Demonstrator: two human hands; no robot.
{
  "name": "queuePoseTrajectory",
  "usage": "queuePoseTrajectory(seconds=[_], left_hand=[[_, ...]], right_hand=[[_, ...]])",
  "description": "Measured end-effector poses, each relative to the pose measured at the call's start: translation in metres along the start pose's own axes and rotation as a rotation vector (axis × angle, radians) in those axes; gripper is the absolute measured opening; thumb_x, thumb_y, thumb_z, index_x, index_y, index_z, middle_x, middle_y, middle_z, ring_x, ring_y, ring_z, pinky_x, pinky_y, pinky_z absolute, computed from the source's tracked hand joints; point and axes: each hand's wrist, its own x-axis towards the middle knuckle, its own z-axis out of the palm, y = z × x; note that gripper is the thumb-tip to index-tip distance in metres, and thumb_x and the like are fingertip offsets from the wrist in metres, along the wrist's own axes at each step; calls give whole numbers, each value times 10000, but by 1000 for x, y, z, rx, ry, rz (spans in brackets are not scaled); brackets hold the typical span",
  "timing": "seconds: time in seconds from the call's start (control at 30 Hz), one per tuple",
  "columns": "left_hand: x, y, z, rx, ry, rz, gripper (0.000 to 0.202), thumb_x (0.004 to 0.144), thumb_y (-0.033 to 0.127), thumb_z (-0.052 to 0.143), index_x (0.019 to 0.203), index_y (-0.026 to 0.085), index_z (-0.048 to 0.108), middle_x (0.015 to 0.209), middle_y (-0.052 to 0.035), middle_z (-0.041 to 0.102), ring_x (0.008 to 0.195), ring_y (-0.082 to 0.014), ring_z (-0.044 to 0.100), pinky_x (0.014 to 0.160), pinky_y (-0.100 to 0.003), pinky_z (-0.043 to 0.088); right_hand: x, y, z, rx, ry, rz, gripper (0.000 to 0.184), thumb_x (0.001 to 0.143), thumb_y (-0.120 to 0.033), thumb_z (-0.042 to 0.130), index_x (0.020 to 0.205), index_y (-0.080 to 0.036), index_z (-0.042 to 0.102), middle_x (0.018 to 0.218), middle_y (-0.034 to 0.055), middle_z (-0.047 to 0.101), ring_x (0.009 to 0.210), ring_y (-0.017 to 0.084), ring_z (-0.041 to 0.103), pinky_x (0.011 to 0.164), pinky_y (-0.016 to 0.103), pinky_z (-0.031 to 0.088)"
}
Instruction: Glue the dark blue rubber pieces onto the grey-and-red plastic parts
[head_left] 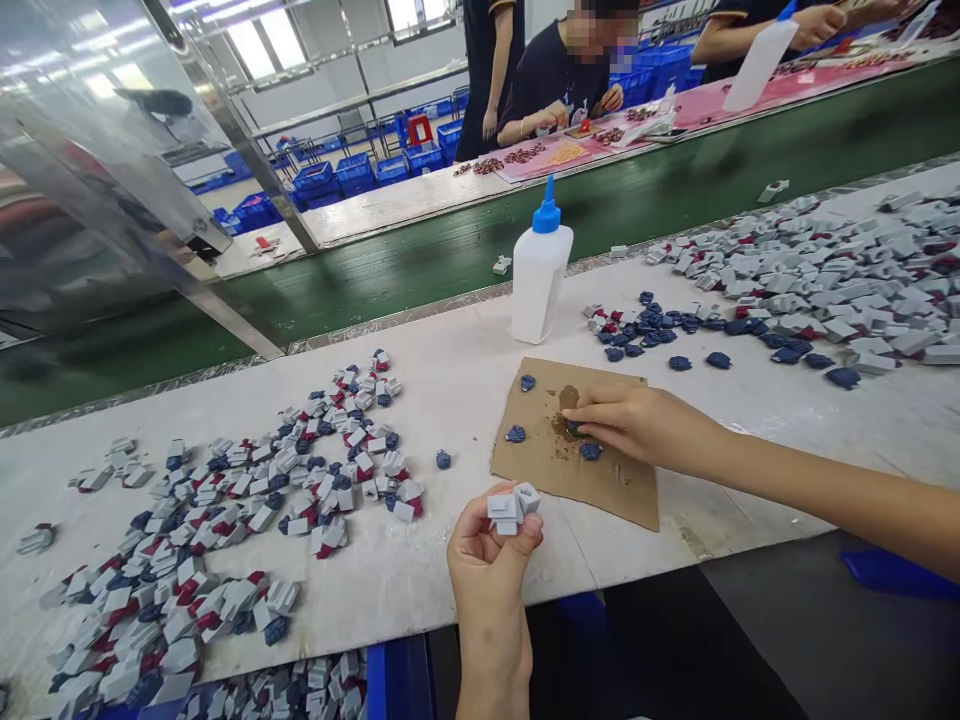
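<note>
My left hand is raised near the table's front edge, fingers pinched round a small grey plastic part. My right hand reaches across a brown cardboard sheet and pinches a small dark blue piece against a glue-stained patch. Three more blue pieces lie on the cardboard, one of them near its left edge. A white glue bottle with a blue nozzle stands just behind the cardboard.
A pile of assembled grey, red and blue parts spreads over the left of the white table. Grey parts and loose blue pieces lie at the right. A green conveyor belt runs behind; people work at the far bench.
</note>
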Motion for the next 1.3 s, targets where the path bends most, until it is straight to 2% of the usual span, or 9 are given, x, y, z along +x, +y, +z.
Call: queuePoseTrajectory(seconds=[0.2, 0.3, 0.4, 0.63, 0.73, 0.97, 1.1, 1.23, 1.3], left_hand=[[-5, 2, 6, 54, -20, 13, 271, 480, 235, 857, 704, 185, 713, 804, -56, 737, 750, -155, 686, 646, -201, 515], [-8, 3, 9, 89, -35, 36, 274, 495, 253, 852, 723, 191, 715, 806, -60, 740, 772, -173, 692, 681, -227, 526], [-11, 4, 10, 95, -41, 55, 275, 488, 265, 859, 709, 210, 705, 776, -43, 735, 763, -169, 685, 682, -234, 524], [-17, 7, 12, 77, -42, 76, 279, 471, 290, 872, 669, 218, 690, 755, -18, 721, 682, -133, 653, 607, -199, 512], [-16, 7, 11, 77, -54, 90, 258, 488, 279, 866, 675, 220, 699, 733, -9, 707, 566, -91, 588, 522, -176, 486], [-11, 5, 2, 138, -156, 93, 208, 537, 264, 844, 686, 206, 712, 679, -14, 699, 546, -109, 596, 466, -181, 488], [-14, 5, 3, 98, -106, 127, 189, 531, 210, 843, 655, 197, 702, 615, 7, 678, 564, -101, 618, 550, -169, 513], [-12, 1, -2, 124, -106, 140, 157, 592, 208, 809, 696, 170, 698, 635, -1, 688, 608, -108, 645, 611, -177, 524], [-8, 0, -10, 166, -122, 150, 157, 626, 218, 790, 740, 164, 696, 679, -14, 705, 647, -119, 660, 631, -182, 523]], right_hand=[[3, -50, -23, 394, 179, 272, 279, 806, -406, 564, 954, -215, 703, 955, 73, 693, 790, 210, 654, 568, 285, 550], [2, -78, -30, 588, 166, 319, 262, 752, -443, 644, 871, -218, 710, 860, 66, 698, 751, 204, 661, 597, 283, 570], [-1, -92, -30, 678, 133, 327, 260, 733, -460, 677, 839, -225, 713, 814, 52, 698, 704, 188, 661, 615, 285, 578], [-6, -94, -29, 661, 114, 262, 194, 751, -395, 687, 847, -231, 722, 774, 33, 686, 650, 153, 631, 574, 253, 545], [-7, -96, -29, 609, 117, 184, 155, 775, -374, 673, 869, -259, 717, 747, 12, 673, 629, 137, 609, 541, 244, 518], [-7, -97, -31, 506, 51, -47, 83, 831, -269, 617, 847, -221, 683, 752, 13, 668, 699, 142, 620, 597, 246, 506], [-5, -96, -23, 633, -11, 37, 145, 810, -299, 628, 755, -172, 670, 647, 12, 615, 590, 118, 582, 532, 218, 484], [-5, -93, -6, 801, -47, 144, 187, 806, -321, 633, 769, -141, 666, 695, 26, 620, 590, 104, 587, 518, 196, 475], [-4, -92, 4, 823, -59, 140, 185, 822, -314, 622, 794, -138, 670, 704, 26, 622, 567, 96, 578, 509, 194, 469]])
